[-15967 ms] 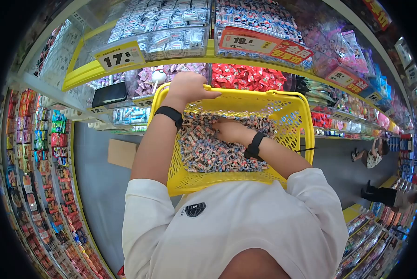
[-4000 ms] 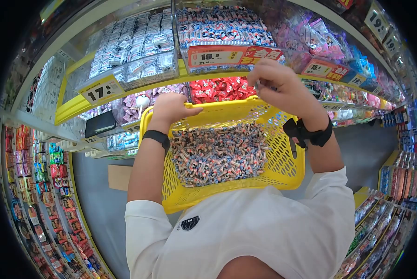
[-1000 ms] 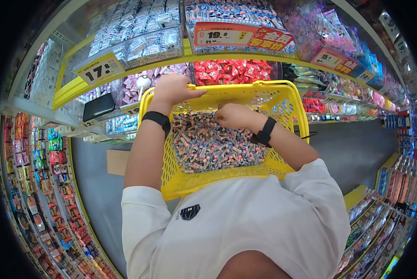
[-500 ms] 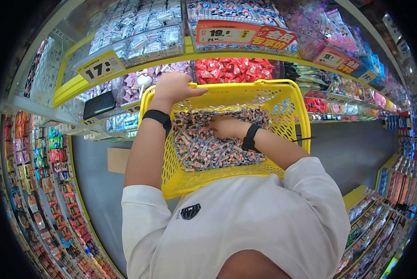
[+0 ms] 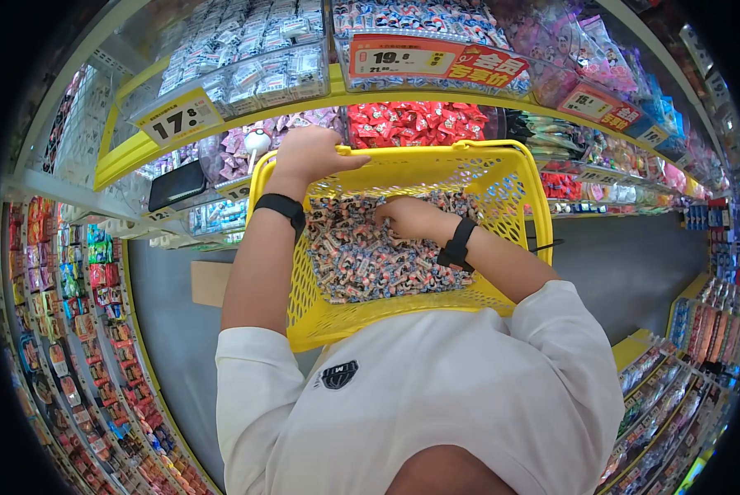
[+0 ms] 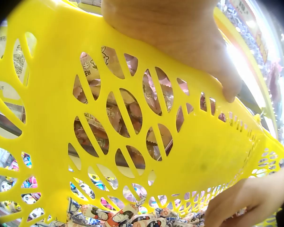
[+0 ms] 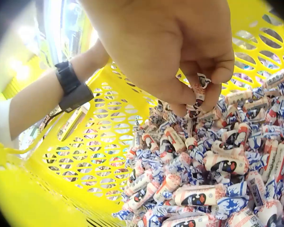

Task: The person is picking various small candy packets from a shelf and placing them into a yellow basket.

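In the head view a yellow basket (image 5: 502, 186), with a lattice wall, holds a heap of twist-wrapped candies (image 5: 370, 264) printed in white, blue, red and black. My left hand (image 5: 308, 155) grips its far rim near the left corner, thumb lying along the rim. Inside the basket my right hand (image 5: 415, 219) is low over the heap. The right wrist view shows the fingers curled, with a wrapped candy (image 7: 199, 92) pinched between the thumb and fingertips. More candies (image 7: 227, 163) lie just under those fingers.
Shelf bins beyond the basket hold white-wrapped sweets (image 5: 279, 49), red packets (image 5: 415, 124) and purple packets (image 5: 291, 124). A dark phone-like slab (image 5: 177, 186) rests on the left shelf ledge. A cardboard box (image 5: 209, 282) stands on the floor, and snack racks (image 5: 81, 313) line the left.
Four seconds ago my right hand was above the basket's far rim; it then went down into the candies. Since half a second ago it has risen slightly, fingers curled. My left hand keeps its grip.
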Tool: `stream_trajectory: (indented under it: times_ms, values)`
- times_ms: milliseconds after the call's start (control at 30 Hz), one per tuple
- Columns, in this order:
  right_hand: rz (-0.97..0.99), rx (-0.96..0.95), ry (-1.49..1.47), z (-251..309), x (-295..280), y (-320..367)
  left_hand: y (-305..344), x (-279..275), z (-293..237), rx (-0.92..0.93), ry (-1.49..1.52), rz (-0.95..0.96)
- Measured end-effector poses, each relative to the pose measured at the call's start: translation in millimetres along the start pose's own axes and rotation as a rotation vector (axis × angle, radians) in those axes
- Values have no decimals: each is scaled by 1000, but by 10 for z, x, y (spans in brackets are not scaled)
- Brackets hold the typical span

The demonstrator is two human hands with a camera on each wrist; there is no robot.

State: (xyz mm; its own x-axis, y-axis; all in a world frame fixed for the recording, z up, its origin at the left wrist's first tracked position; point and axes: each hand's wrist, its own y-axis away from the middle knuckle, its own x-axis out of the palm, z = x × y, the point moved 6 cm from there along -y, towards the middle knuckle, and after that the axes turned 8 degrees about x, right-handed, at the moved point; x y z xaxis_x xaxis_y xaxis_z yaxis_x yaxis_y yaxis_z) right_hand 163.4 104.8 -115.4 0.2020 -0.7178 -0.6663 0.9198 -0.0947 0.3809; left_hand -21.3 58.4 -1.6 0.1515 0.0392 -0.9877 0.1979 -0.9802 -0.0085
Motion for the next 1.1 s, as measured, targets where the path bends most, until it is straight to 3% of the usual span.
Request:
stream_trajectory:
  times_ms: [567, 667, 833, 933, 1100]
  values:
    - [-323, -179, -40, 812, -1341, 688, -15, -6, 1, -15, 3, 10]
    - [-496, -343, -33, 1015, -1658, 887, -17, 5, 4, -13, 2, 14]
    - [-670, -318, -84, 1225, -2174, 1199, -7, -2, 0, -7, 3, 3]
    - [-830, -359, 67, 1339, -2522, 1367, -9, 11, 7, -1, 3, -7]
    - [-1000, -238, 300, 1344, -3029, 1476, 0, -13, -5, 6, 2, -21]
